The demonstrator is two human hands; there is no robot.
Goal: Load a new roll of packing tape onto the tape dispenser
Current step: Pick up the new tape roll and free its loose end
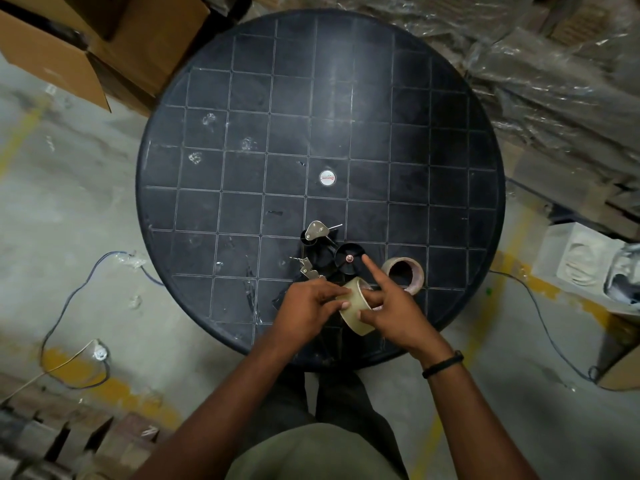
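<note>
Both hands, left hand and right hand, grip the new tape roll just short of the tape dispenser on the round table; its spool appears bare, so loading remains.

Storeroom or warehouse packing corner, seen from overhead. Bare, stained concrete floor crossed by worn yellow lines. Open cardboard cartons stacked at upper left; bundles wrapped in clear plastic sheeting heaped at upper right. Loose electrical cables trailing across the floor. Round black plastic table with a gridded, scuffed top serving as workbench.
</note>
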